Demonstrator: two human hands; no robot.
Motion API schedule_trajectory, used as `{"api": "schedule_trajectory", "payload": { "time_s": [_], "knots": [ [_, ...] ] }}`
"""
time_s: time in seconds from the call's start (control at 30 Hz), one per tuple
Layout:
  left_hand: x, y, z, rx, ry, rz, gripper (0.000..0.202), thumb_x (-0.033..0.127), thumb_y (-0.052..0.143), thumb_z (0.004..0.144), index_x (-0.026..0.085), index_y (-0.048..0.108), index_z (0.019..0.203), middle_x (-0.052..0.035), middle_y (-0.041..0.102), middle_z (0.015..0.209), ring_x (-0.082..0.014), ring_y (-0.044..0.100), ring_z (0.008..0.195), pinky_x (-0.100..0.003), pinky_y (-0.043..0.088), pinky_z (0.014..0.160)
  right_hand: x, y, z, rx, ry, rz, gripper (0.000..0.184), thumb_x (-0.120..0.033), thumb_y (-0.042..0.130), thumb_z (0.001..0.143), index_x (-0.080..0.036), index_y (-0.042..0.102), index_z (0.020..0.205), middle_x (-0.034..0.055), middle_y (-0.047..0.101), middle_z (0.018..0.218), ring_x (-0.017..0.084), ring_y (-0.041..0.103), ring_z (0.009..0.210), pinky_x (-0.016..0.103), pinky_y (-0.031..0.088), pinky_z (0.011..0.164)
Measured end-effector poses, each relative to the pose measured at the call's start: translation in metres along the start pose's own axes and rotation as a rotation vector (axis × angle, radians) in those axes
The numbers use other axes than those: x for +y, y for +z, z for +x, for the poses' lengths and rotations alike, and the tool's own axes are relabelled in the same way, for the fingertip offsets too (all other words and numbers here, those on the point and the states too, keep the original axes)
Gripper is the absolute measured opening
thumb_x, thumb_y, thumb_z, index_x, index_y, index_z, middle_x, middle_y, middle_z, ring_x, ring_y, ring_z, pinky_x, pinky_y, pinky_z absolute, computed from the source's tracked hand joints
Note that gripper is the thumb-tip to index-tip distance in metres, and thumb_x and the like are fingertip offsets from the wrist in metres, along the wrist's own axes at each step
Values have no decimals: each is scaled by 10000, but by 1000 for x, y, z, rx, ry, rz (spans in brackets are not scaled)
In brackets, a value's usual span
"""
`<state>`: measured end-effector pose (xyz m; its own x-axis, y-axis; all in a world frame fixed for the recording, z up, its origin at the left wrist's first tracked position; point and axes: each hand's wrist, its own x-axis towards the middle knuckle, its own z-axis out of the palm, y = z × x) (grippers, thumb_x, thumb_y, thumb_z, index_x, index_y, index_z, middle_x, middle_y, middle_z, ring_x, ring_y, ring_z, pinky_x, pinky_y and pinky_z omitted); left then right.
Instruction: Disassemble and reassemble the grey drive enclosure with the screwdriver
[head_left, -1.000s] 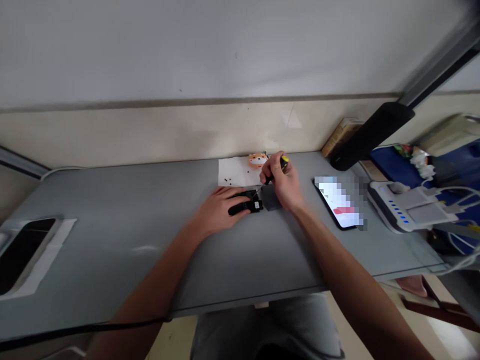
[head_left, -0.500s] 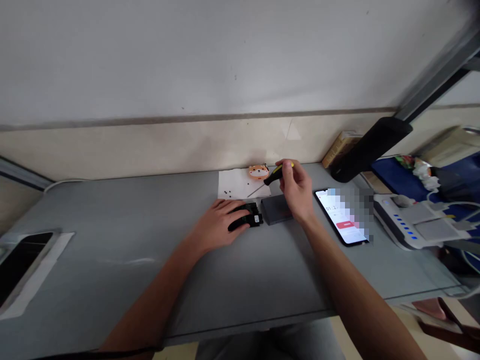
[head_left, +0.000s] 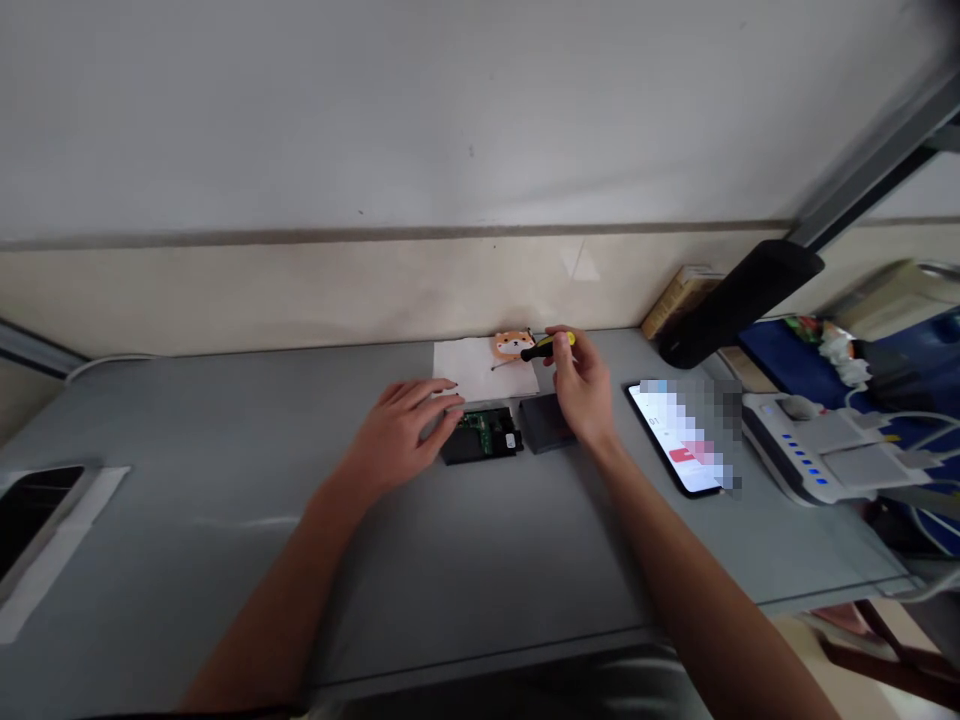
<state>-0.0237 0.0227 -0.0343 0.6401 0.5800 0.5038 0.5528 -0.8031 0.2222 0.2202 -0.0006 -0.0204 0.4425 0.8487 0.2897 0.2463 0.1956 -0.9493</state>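
In my right hand [head_left: 581, 390] is a screwdriver [head_left: 547, 347] with a black and yellow handle. Its shaft points left, and the tip is over a white sheet of paper [head_left: 469, 365] with an orange animal-faced item [head_left: 512, 346] at its back right. My left hand [head_left: 409, 425] has its fingers stretched out at the left side of an opened black device with a green circuit board [head_left: 487, 435]. Small dark screws [head_left: 454, 386] show by its fingertips. A dark grey cover [head_left: 546, 422] lies right of the device, partly behind my right hand.
A lit phone [head_left: 675, 440] lies to the right, with a white power strip [head_left: 814, 450] beyond it. A black cylinder [head_left: 739, 300] leans near a box [head_left: 679, 298] by the wall. At the far left is a dark-screened device [head_left: 37, 515].
My left hand has slid left off the device, uncovering its circuit board. My right hand has shifted slightly left with the screwdriver, whose tip now sits higher over the paper.
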Motion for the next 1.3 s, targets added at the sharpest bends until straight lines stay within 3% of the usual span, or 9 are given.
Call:
{"api": "schedule_trajectory", "payload": {
  "time_s": [0.27, 0.43, 0.6, 0.97, 1.3],
  "knots": [
    [-6, 8, 1, 124, -229, 36, 302, 360, 473, 1041, 230, 721, 1155, -74, 775, 1131, -249, 716, 1055, -406, 528, 948, -11, 5, -4, -22, -77, 72, 499, -701, 536, 917, -227, 668, 1003, 9, 645, 804, 124, 583, 664, 278, 450, 614],
    [2, 16, 4, 35, -398, 5, 258, 363, 568, 995, 239, 730, 1153, -72, 764, 1163, -268, 698, 1098, -416, 516, 969, -16, 12, -11, -69, -76, 119, 531, -716, 518, 921, -218, 678, 1017, -1, 608, 729, 104, 510, 572, 251, 393, 508],
    [6, 24, 6, 5, -480, -72, 184, 287, 586, 996, 236, 750, 1062, -51, 768, 1101, -233, 711, 994, -391, 512, 952, -18, 19, -17, -95, -59, 162, 485, -682, 533, 935, -229, 692, 1002, -19, 565, 699, 83, 435, 511, 238, 365, 465],
    [-2, 21, 6, 73, -430, -117, 177, 272, 592, 1007, 241, 760, 963, -29, 770, 981, -218, 700, 941, -364, 498, 892, -22, 16, -18, -99, -85, 199, 476, -672, 549, 935, -217, 681, 972, -45, 513, 630, 73, 429, 497, 223, 367, 454],
    [6, 19, 8, 140, -409, -441, 238, 293, 517, 1017, 218, 718, 913, -29, 749, 921, -180, 690, 862, -302, 545, 815, -23, 10, -11, -59, -56, 244, 498, -708, 574, 899, -220, 672, 928, -49, 502, 597, 80, 439, 491, 226, 362, 446]
  ]
}}
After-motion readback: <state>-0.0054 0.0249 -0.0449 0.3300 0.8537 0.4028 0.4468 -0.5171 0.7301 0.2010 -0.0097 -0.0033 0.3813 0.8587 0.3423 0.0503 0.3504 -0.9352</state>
